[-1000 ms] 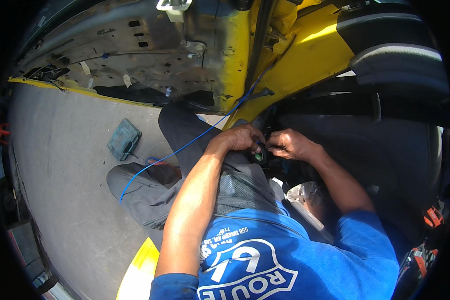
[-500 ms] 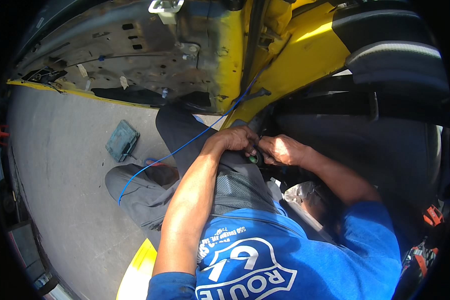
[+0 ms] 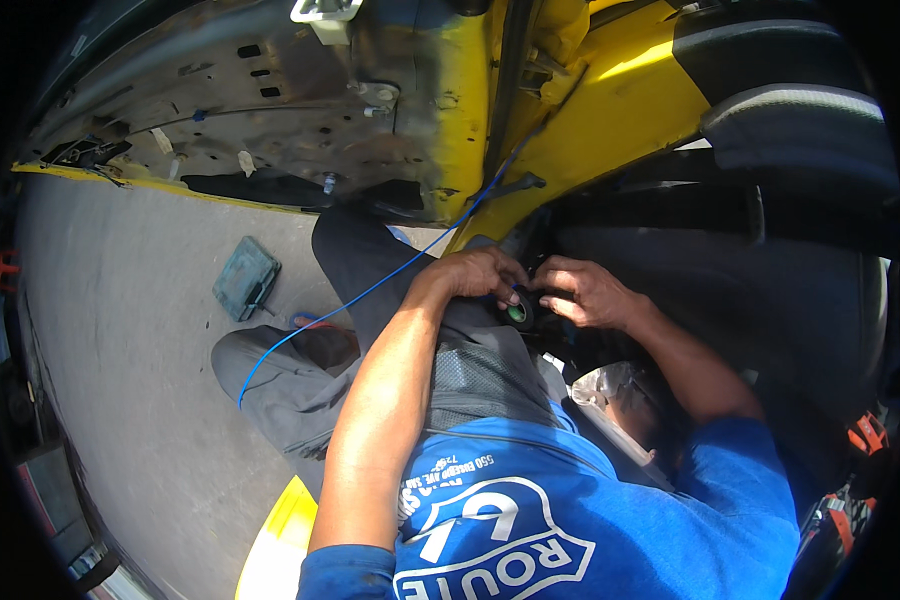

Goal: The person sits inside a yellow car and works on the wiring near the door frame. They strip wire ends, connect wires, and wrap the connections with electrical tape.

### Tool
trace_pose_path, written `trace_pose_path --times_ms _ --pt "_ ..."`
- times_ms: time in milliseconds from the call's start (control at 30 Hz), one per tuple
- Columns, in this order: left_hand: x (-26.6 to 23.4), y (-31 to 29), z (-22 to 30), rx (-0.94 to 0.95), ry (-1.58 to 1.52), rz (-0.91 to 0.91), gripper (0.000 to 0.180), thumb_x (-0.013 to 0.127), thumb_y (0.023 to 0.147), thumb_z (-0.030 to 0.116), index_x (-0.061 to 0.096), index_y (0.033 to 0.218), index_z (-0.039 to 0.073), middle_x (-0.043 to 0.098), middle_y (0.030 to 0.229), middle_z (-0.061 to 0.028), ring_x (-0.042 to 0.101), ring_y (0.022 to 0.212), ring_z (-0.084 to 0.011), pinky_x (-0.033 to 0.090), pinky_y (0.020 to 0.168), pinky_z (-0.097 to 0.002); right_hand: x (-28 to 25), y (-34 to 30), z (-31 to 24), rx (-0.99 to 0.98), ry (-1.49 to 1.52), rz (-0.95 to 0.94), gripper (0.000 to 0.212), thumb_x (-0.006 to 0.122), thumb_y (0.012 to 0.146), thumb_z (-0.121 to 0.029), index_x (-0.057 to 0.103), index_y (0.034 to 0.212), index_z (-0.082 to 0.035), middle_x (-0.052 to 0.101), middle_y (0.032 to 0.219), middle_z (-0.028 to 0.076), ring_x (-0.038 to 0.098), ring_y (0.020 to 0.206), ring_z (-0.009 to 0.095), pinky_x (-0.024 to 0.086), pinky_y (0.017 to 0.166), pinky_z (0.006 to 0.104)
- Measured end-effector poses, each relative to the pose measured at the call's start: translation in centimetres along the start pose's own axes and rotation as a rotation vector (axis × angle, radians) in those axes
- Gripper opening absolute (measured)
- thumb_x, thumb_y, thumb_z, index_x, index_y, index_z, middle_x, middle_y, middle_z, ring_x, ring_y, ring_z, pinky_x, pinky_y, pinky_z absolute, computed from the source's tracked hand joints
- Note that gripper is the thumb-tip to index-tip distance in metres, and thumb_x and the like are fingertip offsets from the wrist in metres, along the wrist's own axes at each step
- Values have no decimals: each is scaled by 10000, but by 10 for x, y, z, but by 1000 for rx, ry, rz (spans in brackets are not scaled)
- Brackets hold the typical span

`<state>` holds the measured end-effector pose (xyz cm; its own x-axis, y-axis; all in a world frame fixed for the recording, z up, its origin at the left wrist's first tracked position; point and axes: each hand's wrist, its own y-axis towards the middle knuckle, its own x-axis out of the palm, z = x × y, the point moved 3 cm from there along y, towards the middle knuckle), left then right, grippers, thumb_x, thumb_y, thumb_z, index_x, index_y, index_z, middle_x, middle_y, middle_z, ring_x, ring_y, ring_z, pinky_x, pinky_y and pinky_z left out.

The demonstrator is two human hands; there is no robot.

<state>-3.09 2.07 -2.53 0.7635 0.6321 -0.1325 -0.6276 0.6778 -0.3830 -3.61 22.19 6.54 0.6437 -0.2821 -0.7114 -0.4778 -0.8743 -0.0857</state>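
Observation:
My left hand (image 3: 478,274), fingers bent, grips a small black roll of tape (image 3: 527,316) with a green core, low by the car's door opening. Just right of the roll is my right hand (image 3: 592,291), its fingers curled in toward it. Whatever lies between those fingertips is too small and dark to make out. A thin blue cable (image 3: 370,287) runs from the yellow door frame, past my left wrist and down over my leg. Behind both hands the dark gap below the sill hides detail.
The stripped yellow car door (image 3: 300,130) hangs open ahead, beside the yellow body sill (image 3: 610,100). A dark seat (image 3: 730,290) is on the right. A teal tool case (image 3: 246,279) lies on the concrete floor (image 3: 130,330). Near my lap sits a clear plastic bag (image 3: 615,390).
My right hand has drawn slightly away from my left and its fingers have loosened. The tape roll now shows more of its round face. My left hand has barely moved.

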Motion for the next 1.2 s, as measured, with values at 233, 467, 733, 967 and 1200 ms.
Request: trace_pose_path --times_ms 233,467,733,967,1200 --pt "-1 -4 6 -48 -42 1 442 819 860 180 725 1252 -1 776 915 -94 728 826 -171 535 861 -330 5 7 6 -17 -50 -25 153 756 904 -150 703 940 -11 639 925 132 659 927 335 551 793 448" --pt "-1 -7 9 -120 -36 22 427 832 849 171 745 1232 3 767 884 -81 719 785 -174 538 837 -338 18 15 8 -120 -160 -44 175 712 811 -113 590 845 9 560 867 165 597 838 371 525 760 470" --pt "0 1 -3 -10 -134 -35 417 824 869 165 747 1261 43 759 877 -61 703 809 -136 536 860 -324 24 5 14 44 -61 9 181 679 864 -113 569 933 12 553 911 174 583 861 381 512 787 462" --pt "-3 3 -8 18 -45 -4 412 846 859 187 753 1234 43 735 876 -40 700 823 -139 510 887 -298 2 -3 5 36 159 83 223 693 917 -40 649 1132 2 640 1076 153 647 997 342 534 885 435" --pt "-1 4 -9 -22 -180 -55 433 848 865 187 745 1250 18 747 874 -52 698 818 -134 517 876 -303 3 3 8 -24 35 -23 183 796 895 -125 721 1042 -45 651 1094 126 640 1046 330 534 918 430"
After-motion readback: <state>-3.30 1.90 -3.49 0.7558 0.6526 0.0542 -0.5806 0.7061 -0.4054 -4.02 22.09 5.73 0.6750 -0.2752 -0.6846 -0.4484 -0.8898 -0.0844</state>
